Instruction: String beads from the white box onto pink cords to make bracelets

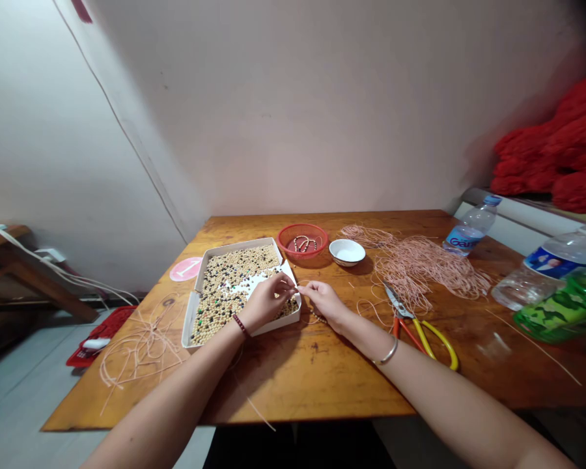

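Observation:
My left hand [268, 301] hovers over the right side of a white box of beads [198, 273], fingers pinched together on something too small to name. My right hand [325, 301] rests on the wooden table [322, 371] just right of the box, its fingers pinched on a thin pink cord [303, 285] that runs between the two hands. The box is filled with tan, dark and a few coloured beads.
A red basket [303, 240] holding beaded strings and a white bowl [347, 251] sit behind the box. A heap of pink cords [420, 264] lies at the right, scissors [415, 322] beside it. Water bottles [469, 233] and a green bottle [561, 306] stand far right. Loose cords [141, 345] lie left.

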Action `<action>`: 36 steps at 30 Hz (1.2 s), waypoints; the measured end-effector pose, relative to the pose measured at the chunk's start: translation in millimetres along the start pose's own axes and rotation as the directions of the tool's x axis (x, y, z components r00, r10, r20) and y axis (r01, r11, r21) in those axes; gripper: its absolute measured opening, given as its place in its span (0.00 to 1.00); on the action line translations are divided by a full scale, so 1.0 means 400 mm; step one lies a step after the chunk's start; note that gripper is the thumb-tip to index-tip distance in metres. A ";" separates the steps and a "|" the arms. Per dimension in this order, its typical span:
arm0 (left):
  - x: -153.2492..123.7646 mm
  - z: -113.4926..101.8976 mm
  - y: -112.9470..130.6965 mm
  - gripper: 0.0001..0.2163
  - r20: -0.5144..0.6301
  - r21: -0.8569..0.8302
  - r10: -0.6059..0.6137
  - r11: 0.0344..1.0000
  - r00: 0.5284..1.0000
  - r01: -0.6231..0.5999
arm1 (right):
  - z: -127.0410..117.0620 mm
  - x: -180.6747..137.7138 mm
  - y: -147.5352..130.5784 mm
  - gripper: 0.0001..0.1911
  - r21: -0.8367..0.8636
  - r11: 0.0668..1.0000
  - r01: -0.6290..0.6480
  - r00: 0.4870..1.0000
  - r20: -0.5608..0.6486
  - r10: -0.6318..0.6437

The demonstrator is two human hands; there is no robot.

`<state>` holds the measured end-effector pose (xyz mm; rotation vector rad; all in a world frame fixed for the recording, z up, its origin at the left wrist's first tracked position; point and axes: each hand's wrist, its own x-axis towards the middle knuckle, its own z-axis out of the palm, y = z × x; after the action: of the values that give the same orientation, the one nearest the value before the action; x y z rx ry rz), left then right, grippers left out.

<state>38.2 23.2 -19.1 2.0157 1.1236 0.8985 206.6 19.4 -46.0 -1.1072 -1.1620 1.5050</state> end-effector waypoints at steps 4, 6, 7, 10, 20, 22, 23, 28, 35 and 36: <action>-0.001 0.001 0.003 0.08 0.021 -0.008 -0.015 1.000 1.000 0.015 | -0.002 0.004 0.005 0.21 -0.017 1.000 0.009 1.000 -0.005 -0.010; -0.001 0.001 0.005 0.08 0.025 -0.002 -0.013 1.000 1.000 0.013 | -0.003 0.005 0.007 0.21 -0.023 1.000 0.010 1.000 -0.008 -0.010; -0.001 0.001 0.005 0.08 0.026 0.005 -0.011 1.000 1.000 0.011 | -0.003 0.005 0.007 0.20 -0.024 1.000 0.010 1.000 -0.010 -0.010; -0.002 -0.001 0.005 0.08 0.032 0.033 -0.008 0.999 0.999 0.006 | -0.002 0.003 0.005 0.20 -0.028 1.000 0.013 1.000 -0.010 -0.013; -0.003 -0.001 -0.002 0.10 0.039 0.074 -0.014 0.997 0.999 0.011 | -0.002 0.009 0.016 0.21 -0.040 0.999 0.033 0.999 -0.011 -0.034; -0.002 -0.002 -0.003 0.10 0.039 0.078 -0.015 0.997 0.999 0.012 | -0.002 0.012 0.020 0.21 -0.049 0.998 0.044 0.999 -0.014 -0.045; -0.002 -0.002 -0.002 0.10 0.038 0.082 -0.014 0.997 0.999 0.011 | -0.002 0.013 0.021 0.21 -0.052 0.997 0.048 0.999 -0.017 -0.049; -0.004 -0.003 0.004 0.11 0.036 0.095 -0.010 0.995 0.999 0.007 | 0.000 0.007 0.016 0.20 -0.038 0.999 0.035 0.999 -0.020 -0.036; -0.006 -0.001 0.004 0.11 0.030 0.111 -0.012 0.994 0.999 0.009 | -0.001 0.004 0.012 0.19 -0.036 0.999 0.022 0.999 -0.032 -0.024; -0.006 -0.001 0.004 0.11 0.029 0.107 -0.012 0.994 1.000 0.009 | -0.001 0.005 0.013 0.19 -0.039 0.999 0.022 0.999 -0.036 -0.024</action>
<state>37.6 20.4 -18.2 2.1000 1.1876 0.8159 205.8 20.9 -51.3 -1.1389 -1.1794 1.4445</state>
